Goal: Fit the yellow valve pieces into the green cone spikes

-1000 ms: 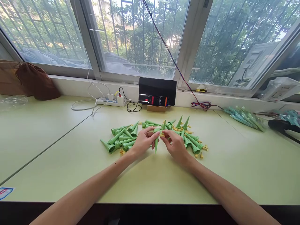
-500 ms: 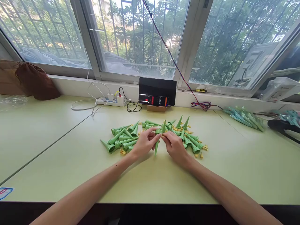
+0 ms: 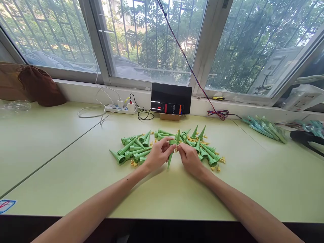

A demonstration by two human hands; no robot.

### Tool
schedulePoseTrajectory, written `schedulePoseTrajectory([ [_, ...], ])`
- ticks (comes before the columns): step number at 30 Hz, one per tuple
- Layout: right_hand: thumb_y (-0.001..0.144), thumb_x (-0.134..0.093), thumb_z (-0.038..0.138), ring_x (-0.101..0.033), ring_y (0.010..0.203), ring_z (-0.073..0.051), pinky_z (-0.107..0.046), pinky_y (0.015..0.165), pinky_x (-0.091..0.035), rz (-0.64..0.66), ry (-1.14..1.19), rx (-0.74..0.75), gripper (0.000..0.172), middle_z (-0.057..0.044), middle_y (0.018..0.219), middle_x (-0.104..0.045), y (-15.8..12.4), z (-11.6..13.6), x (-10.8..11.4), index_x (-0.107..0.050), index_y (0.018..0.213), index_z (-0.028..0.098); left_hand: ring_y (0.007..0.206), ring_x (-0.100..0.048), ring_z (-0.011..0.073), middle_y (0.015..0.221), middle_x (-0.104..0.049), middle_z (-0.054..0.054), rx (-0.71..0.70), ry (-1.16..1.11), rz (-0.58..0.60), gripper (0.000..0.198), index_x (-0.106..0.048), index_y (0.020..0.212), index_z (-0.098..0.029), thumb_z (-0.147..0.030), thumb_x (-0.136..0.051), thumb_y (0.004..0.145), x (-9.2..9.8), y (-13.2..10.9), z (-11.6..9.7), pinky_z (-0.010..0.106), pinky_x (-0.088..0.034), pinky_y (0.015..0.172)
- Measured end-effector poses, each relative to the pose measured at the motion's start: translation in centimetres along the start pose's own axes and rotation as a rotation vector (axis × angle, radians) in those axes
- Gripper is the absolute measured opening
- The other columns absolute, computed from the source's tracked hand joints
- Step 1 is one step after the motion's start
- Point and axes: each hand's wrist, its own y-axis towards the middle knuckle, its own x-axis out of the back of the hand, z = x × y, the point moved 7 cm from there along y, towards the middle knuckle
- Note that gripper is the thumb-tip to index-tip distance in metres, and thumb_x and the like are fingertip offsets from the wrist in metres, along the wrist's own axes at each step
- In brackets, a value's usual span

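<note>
My left hand (image 3: 157, 156) grips a green plastic cone spike (image 3: 170, 160) by its wide end, tip pointing down toward me. My right hand (image 3: 189, 158) is pinched against the same cone's top, where a small yellow piece shows between the fingertips. Both hands hover just above the pale green table (image 3: 76, 175). Behind them lies a pile of green cones (image 3: 134, 150), some flat, some standing upright (image 3: 201, 132), with small yellow parts (image 3: 217, 167) scattered among them.
A phone on a stand (image 3: 171, 108) and a dark tablet (image 3: 171, 95) lean at the window sill. A power strip with cables (image 3: 118, 108) lies left of them. A brown bag (image 3: 42, 86) sits far left; bagged teal-green cones (image 3: 263, 126) far right.
The hands have drawn slightly closer together on the cone, and the view has shifted a little. The pile has not moved.
</note>
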Motion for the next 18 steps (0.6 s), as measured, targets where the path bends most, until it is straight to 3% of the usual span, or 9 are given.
schedulePoseTrajectory([
  [4,0.102,-0.043,0.035,-0.056,0.069,-0.016,-0.028,0.064,-0.044,0.001,0.060,-0.043,0.026,-0.004,0.080,-0.063,0.18,0.48,0.20,-0.060,0.090,0.019,0.045,-0.048,0.0096,0.061,-0.051,-0.005,0.062,-0.095,-0.047,0.043,-0.057,0.110,-0.017,-0.052,-0.064,0.086,0.36,0.21,0.34,0.021,-0.044,0.040],
  [8,0.098,-0.053,0.035,-0.056,0.067,-0.017,-0.029,0.062,-0.046,0.012,0.060,-0.035,0.022,-0.004,0.081,-0.064,0.05,0.61,0.24,-0.061,0.109,0.018,0.046,-0.048,0.0103,0.058,-0.053,-0.005,0.128,-0.157,-0.106,0.041,-0.057,0.103,-0.016,-0.052,-0.066,0.084,0.80,0.30,0.59,0.022,-0.045,0.041],
  [13,0.097,-0.055,0.031,-0.059,0.071,-0.018,-0.029,0.065,-0.048,0.010,0.043,0.003,0.019,-0.005,0.083,-0.064,-0.05,0.40,0.27,-0.060,0.112,0.019,0.042,-0.045,0.0090,0.050,-0.049,-0.007,0.193,-0.189,-0.132,0.039,-0.059,0.097,-0.016,-0.051,-0.068,0.083,1.00,0.23,0.74,0.021,-0.040,0.042],
  [18,0.102,-0.046,0.029,-0.061,0.078,-0.020,-0.030,0.070,-0.048,0.011,-0.073,0.113,0.017,-0.008,0.093,-0.065,-0.12,0.83,0.27,-0.058,0.110,0.020,0.044,-0.048,0.0088,0.056,-0.055,-0.004,0.187,-0.204,-0.109,0.037,-0.060,0.088,-0.016,-0.052,-0.067,0.083,0.86,0.26,0.60,0.022,-0.042,0.044],
])
